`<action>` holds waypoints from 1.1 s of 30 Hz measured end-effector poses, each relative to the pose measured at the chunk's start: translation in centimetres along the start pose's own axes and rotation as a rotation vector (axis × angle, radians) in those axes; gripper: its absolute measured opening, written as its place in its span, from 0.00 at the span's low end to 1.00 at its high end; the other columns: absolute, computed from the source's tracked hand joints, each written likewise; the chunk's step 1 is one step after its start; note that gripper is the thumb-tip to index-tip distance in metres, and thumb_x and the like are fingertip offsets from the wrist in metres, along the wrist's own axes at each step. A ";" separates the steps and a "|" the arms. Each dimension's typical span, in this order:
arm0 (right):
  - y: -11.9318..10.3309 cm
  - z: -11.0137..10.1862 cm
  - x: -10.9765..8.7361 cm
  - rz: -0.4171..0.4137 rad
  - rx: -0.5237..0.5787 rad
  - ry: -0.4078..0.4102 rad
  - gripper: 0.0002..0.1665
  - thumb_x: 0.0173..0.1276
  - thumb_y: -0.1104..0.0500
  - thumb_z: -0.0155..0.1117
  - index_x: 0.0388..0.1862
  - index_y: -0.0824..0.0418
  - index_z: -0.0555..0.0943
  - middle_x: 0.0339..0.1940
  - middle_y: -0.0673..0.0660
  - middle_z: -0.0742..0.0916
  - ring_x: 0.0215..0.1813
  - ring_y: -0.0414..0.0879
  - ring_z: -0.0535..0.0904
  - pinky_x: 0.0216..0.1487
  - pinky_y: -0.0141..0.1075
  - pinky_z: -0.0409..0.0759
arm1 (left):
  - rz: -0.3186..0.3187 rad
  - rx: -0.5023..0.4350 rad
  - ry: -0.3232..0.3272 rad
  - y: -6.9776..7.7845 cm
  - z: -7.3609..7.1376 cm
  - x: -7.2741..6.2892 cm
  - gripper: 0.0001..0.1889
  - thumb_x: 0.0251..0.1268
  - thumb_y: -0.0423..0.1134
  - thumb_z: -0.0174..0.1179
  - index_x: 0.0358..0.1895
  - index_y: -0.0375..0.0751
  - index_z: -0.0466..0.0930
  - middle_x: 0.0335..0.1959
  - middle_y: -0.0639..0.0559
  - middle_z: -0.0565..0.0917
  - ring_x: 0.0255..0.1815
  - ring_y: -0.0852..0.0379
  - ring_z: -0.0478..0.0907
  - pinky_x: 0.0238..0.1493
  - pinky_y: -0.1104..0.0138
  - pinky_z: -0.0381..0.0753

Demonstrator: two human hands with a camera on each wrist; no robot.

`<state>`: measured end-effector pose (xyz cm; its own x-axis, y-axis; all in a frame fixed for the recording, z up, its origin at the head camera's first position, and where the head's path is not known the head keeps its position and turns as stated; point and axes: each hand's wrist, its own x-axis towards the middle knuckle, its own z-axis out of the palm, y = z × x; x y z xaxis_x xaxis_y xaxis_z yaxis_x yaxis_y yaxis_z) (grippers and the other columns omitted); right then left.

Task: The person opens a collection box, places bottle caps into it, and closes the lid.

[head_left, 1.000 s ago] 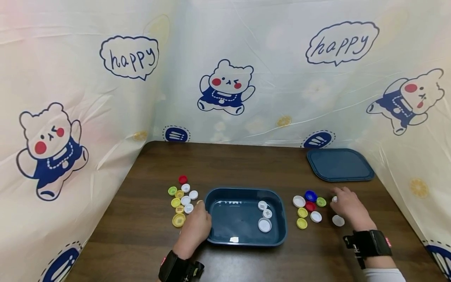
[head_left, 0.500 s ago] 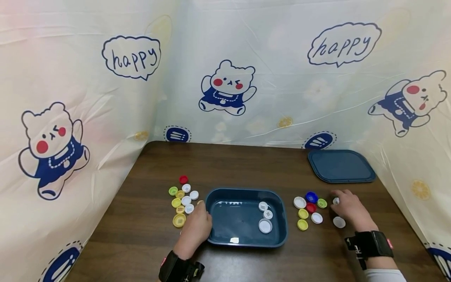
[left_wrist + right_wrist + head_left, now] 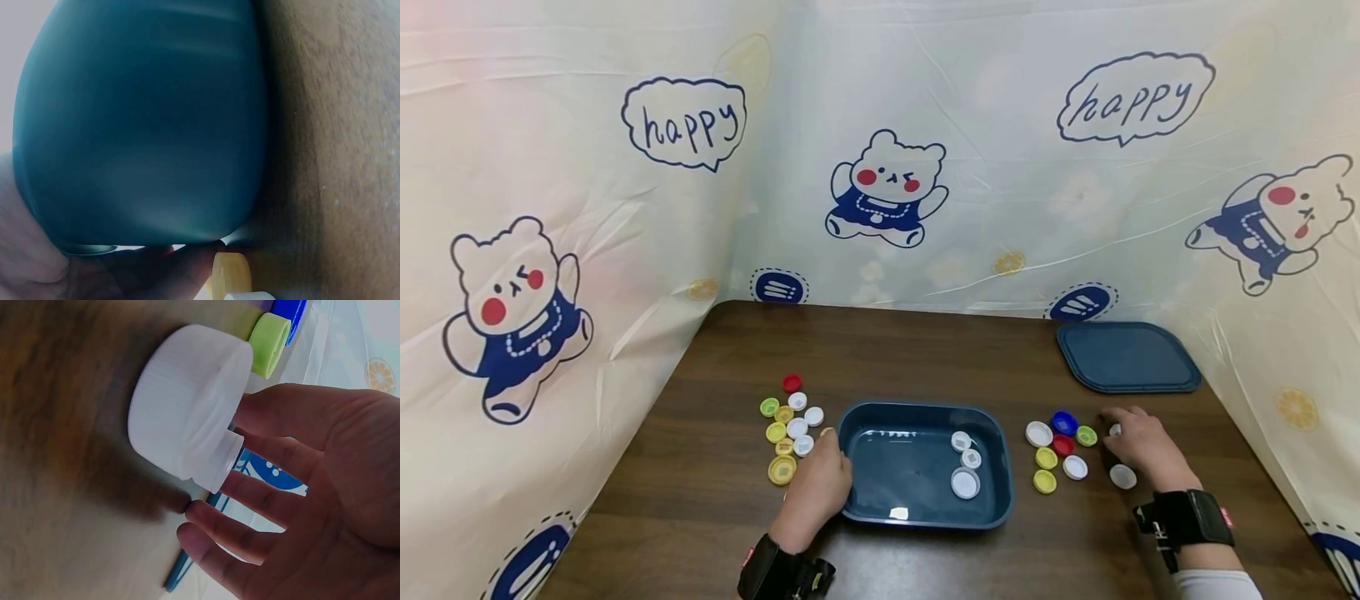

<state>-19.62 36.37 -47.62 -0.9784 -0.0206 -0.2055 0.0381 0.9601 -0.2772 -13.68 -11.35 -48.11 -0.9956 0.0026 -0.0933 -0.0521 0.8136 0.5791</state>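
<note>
In the head view my left hand [image 3: 815, 486] grips the left side of a dark blue tray [image 3: 925, 518]. The left wrist view shows the tray's outer wall [image 3: 144, 125] up close, the fingers beside a yellow bottle cap [image 3: 231, 275]. Inside the tray, toward its right end, lie three white bottle caps, the largest [image 3: 965, 483] nearest me. Over on the right, my right hand [image 3: 1144, 448] pinches a small white bottle cap [image 3: 1116, 430] low over the table between thumb and fingers. Just in front of it sits a larger white cap [image 3: 187, 400], partly covering the small one in the right wrist view.
Several yellow, white, green and red caps [image 3: 782, 470] lie left of the tray. Another group, with a blue cap [image 3: 1064, 422] and a red cap [image 3: 1063, 445], lies between tray and right hand. A flat blue lid [image 3: 1127, 358] rests at the table's back right. A printed cloth surrounds the table.
</note>
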 end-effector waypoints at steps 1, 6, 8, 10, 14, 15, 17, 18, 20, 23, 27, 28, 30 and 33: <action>0.0 0.0 0.0 -0.012 -0.004 0.009 0.27 0.62 0.64 0.62 0.60 0.74 0.76 0.55 0.80 0.76 0.59 0.80 0.68 0.59 0.69 0.69 | -0.002 -0.001 -0.001 0.0 0.0 0.0 0.15 0.74 0.31 0.51 0.57 0.24 0.71 0.42 0.41 0.77 0.38 0.51 0.75 0.39 0.56 0.80; 0.1 0.0 -0.2 -0.039 -0.001 0.057 0.17 0.60 0.68 0.59 0.48 0.72 0.82 0.47 0.74 0.81 0.54 0.73 0.75 0.55 0.65 0.73 | -0.007 0.004 -0.006 0.1 0.1 0.0 0.17 0.74 0.31 0.52 0.59 0.24 0.70 0.45 0.40 0.78 0.39 0.50 0.76 0.41 0.55 0.81; 0.1 -0.1 -0.3 -0.029 0.006 0.066 0.15 0.61 0.68 0.59 0.46 0.71 0.83 0.47 0.74 0.82 0.54 0.73 0.76 0.54 0.65 0.74 | -0.006 0.007 -0.007 0.0 0.1 0.0 0.17 0.74 0.31 0.52 0.60 0.24 0.70 0.46 0.39 0.78 0.40 0.50 0.77 0.41 0.54 0.81; 0.1 -0.2 -0.4 -0.027 0.011 0.071 0.14 0.61 0.68 0.59 0.45 0.70 0.83 0.47 0.73 0.82 0.54 0.73 0.76 0.53 0.64 0.74 | -0.004 0.007 -0.005 0.1 0.1 0.0 0.17 0.74 0.31 0.52 0.60 0.24 0.70 0.46 0.39 0.78 0.40 0.50 0.77 0.42 0.54 0.81; -0.1 -0.6 -0.4 -0.036 0.004 0.083 0.12 0.62 0.67 0.60 0.43 0.70 0.83 0.46 0.73 0.82 0.53 0.72 0.77 0.53 0.64 0.74 | -0.006 0.006 -0.002 0.1 0.0 0.0 0.17 0.74 0.32 0.52 0.60 0.23 0.70 0.46 0.39 0.79 0.41 0.49 0.77 0.43 0.53 0.81; -0.3 -0.6 -0.4 -0.035 0.003 0.082 0.12 0.62 0.67 0.60 0.43 0.70 0.83 0.46 0.73 0.82 0.53 0.72 0.77 0.53 0.64 0.75 | -0.006 0.005 -0.003 0.1 0.0 0.0 0.17 0.74 0.32 0.52 0.60 0.23 0.70 0.46 0.39 0.79 0.41 0.49 0.77 0.43 0.53 0.81; -0.6 -0.8 -0.5 -0.034 -0.002 0.080 0.12 0.62 0.67 0.61 0.43 0.69 0.83 0.45 0.72 0.82 0.52 0.71 0.77 0.52 0.63 0.75 | -0.006 0.010 -0.005 0.1 0.0 0.0 0.17 0.74 0.32 0.52 0.59 0.24 0.70 0.46 0.39 0.79 0.41 0.49 0.77 0.43 0.53 0.81; -0.9 -0.9 -0.5 -0.033 -0.001 0.078 0.12 0.63 0.67 0.61 0.44 0.70 0.83 0.46 0.72 0.82 0.52 0.70 0.78 0.52 0.63 0.75 | -0.007 0.012 -0.006 0.1 0.0 0.0 0.17 0.74 0.32 0.52 0.59 0.24 0.70 0.46 0.39 0.79 0.41 0.50 0.77 0.43 0.53 0.81; -1.5 -1.1 -0.5 -0.035 0.003 0.078 0.12 0.63 0.67 0.60 0.44 0.70 0.83 0.46 0.71 0.82 0.50 0.67 0.78 0.51 0.62 0.75 | -0.009 0.014 -0.006 0.1 0.0 0.0 0.16 0.74 0.32 0.52 0.58 0.25 0.71 0.45 0.40 0.78 0.40 0.50 0.77 0.43 0.53 0.82; -2.6 -1.2 -0.6 -0.059 0.011 0.092 0.12 0.64 0.67 0.59 0.45 0.70 0.83 0.45 0.70 0.82 0.48 0.64 0.78 0.50 0.61 0.76 | -0.008 0.017 -0.003 0.1 0.0 0.0 0.15 0.74 0.32 0.52 0.58 0.25 0.71 0.44 0.40 0.78 0.39 0.50 0.76 0.42 0.54 0.82; -4.2 -1.4 -0.9 -0.100 0.013 0.097 0.10 0.66 0.67 0.60 0.44 0.69 0.83 0.43 0.67 0.82 0.45 0.61 0.78 0.48 0.59 0.77 | 0.002 0.021 0.001 0.0 0.0 0.0 0.15 0.73 0.31 0.52 0.57 0.25 0.71 0.43 0.40 0.78 0.38 0.50 0.76 0.41 0.54 0.81; -4.7 -1.4 -1.1 -0.116 0.017 0.098 0.10 0.66 0.66 0.61 0.44 0.69 0.83 0.43 0.67 0.82 0.45 0.61 0.78 0.48 0.58 0.77 | 0.005 0.022 0.002 0.0 0.0 0.0 0.15 0.73 0.31 0.52 0.57 0.25 0.71 0.43 0.40 0.78 0.39 0.50 0.76 0.41 0.54 0.81; -5.6 -1.6 -1.3 -0.154 0.031 0.109 0.10 0.66 0.66 0.62 0.44 0.69 0.83 0.43 0.66 0.82 0.44 0.60 0.78 0.48 0.58 0.77 | 0.009 0.022 0.003 0.0 0.1 0.0 0.15 0.73 0.31 0.52 0.57 0.25 0.71 0.44 0.39 0.78 0.39 0.50 0.77 0.42 0.53 0.81; -7.2 -1.7 -1.9 -0.224 0.059 0.143 0.10 0.66 0.66 0.64 0.44 0.68 0.84 0.43 0.64 0.84 0.45 0.59 0.79 0.49 0.58 0.78 | 0.012 0.022 0.004 0.0 0.1 0.0 0.16 0.73 0.31 0.52 0.57 0.24 0.71 0.45 0.38 0.79 0.41 0.49 0.77 0.43 0.52 0.82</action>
<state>-18.41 29.98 -43.66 -0.9824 -0.1868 0.0003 -0.1747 0.9182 -0.3555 -13.68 -11.27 -48.22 -0.9964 0.0104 -0.0836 -0.0385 0.8263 0.5619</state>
